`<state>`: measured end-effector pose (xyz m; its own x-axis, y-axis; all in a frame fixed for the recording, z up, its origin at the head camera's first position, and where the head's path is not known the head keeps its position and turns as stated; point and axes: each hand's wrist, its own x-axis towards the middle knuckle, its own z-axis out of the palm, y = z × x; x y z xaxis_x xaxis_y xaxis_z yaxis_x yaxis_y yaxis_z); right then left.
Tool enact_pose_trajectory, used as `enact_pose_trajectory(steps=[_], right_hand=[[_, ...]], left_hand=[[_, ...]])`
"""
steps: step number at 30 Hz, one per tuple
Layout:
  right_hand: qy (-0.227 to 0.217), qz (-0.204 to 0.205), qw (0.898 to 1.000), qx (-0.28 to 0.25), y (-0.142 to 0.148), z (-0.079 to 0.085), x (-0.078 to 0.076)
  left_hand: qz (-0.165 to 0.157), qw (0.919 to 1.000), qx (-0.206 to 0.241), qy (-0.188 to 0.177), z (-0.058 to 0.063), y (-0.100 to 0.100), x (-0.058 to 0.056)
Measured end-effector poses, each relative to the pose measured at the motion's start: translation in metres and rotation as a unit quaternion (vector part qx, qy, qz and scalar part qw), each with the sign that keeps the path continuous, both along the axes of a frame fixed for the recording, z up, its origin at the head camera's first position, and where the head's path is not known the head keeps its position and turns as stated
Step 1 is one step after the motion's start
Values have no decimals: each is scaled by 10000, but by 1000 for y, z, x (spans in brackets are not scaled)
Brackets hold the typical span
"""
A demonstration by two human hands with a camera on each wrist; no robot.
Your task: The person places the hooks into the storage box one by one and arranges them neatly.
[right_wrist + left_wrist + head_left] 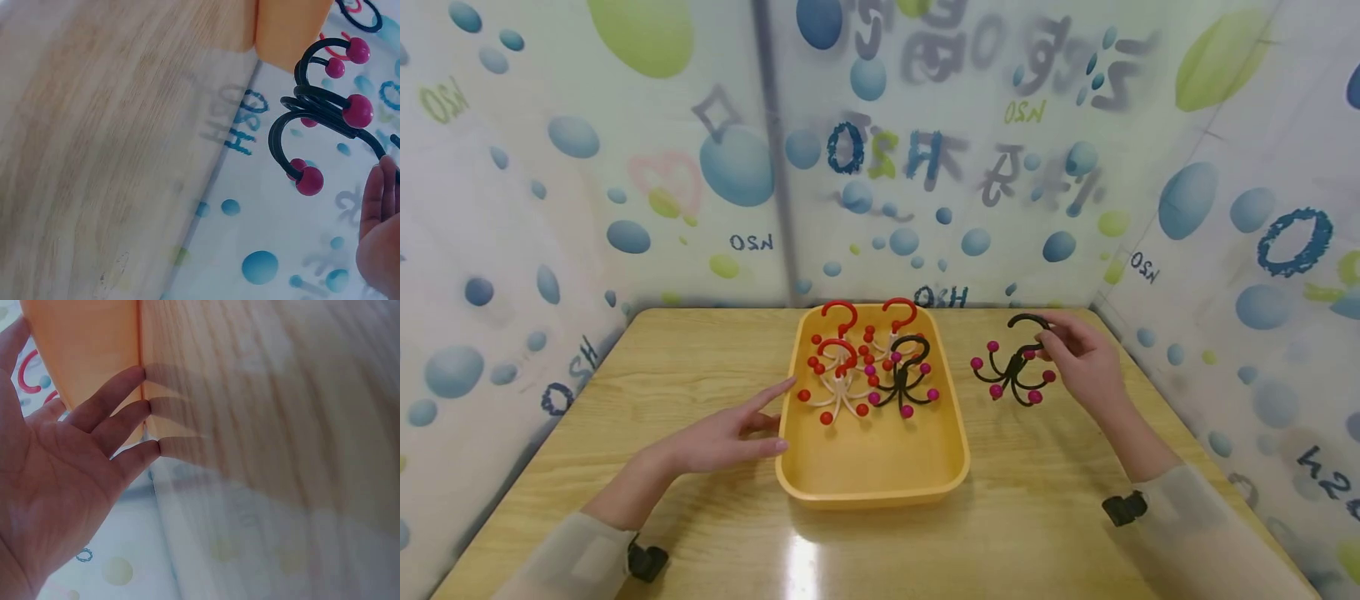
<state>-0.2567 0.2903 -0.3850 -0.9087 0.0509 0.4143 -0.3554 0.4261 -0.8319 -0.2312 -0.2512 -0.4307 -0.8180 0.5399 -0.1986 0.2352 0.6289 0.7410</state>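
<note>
Above the table to the right of the tray, my right hand pinches a black multi-armed hanging hook by its curved top. Magenta balls tip its several arms, which spread downward; in the right wrist view the same hook hangs off the fingertips. My left hand reaches to the left side of a yellow plastic tray, thumb and forefinger at its rim. In the left wrist view the fingers are extended against the tray's outer wall. Inside the tray stand another black hook and several white hooks with red tops and red balls.
The hooks gather in the far half of the tray. A light wooden table carries the tray. Patterned curtain-like walls with blue and green dots close in the back and both sides.
</note>
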Motion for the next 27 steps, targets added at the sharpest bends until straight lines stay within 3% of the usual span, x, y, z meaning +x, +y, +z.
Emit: enact_pose_trajectory(steps=[7,15,21,27], right_hand=[[380,214,9986,-299,-13,15,33],[828,655,9940,-281,-43,32,58],[930,1115,9894,-97,-68,38,65],[623,1466,9870,228,-90,37,65]], left_hand=[[22,10000,-26,-29,0,0,-1],[50,10000,-7,-31,0,0,0],[68,10000,-47,-42,0,0,0],[39,10000,13,-28,0,0,0]])
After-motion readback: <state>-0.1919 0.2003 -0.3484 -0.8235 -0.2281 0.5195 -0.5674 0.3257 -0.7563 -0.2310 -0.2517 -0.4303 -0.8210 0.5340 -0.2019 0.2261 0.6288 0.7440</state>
